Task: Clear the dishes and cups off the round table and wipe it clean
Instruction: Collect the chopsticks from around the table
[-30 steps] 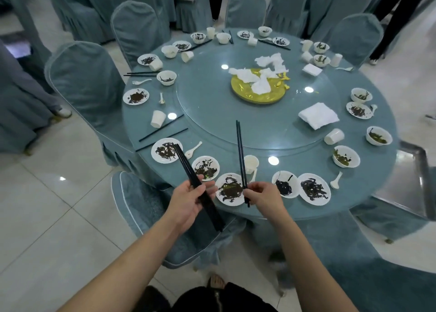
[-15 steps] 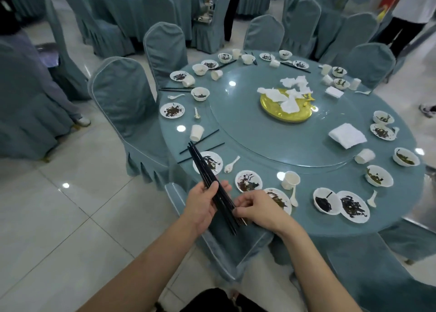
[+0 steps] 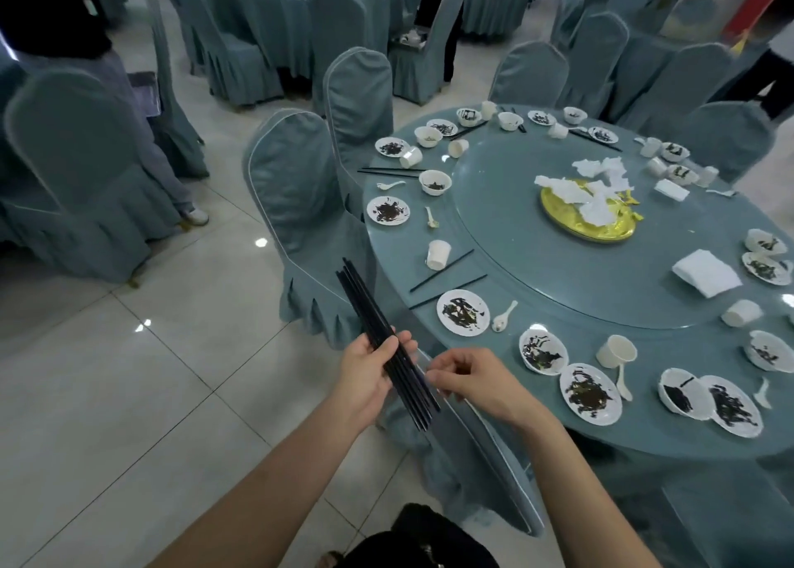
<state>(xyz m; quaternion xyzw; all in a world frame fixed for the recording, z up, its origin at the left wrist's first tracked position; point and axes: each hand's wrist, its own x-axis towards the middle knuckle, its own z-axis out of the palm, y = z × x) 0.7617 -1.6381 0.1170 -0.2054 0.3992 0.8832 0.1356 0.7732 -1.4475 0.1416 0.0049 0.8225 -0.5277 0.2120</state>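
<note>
Left hand [image 3: 369,378] now grips every gathered chopstick in one bundle [image 3: 386,344] beside the bench [image 3: 558,284]; right hand [image 3: 477,378], loosely curled and empty, is free for more

No text, label, brand, number or sign could be read anywhere in the head view; none of the things showed any legible marking.

The round blue worktop [image 3: 494,395] carries a raised glass turntable [image 3: 537,275] at its middle; on the turntable lie a yellow platter [image 3: 601,228] heaped with crumpled napkins [image 3: 595,206] and a folded cloth [image 3: 706,271]; around the rim sit white plates [image 3: 463,312] with dark scraps, cups [image 3: 438,254], spoons [image 3: 505,316] and loose black chopsticks [image 3: 442,264].
</note>
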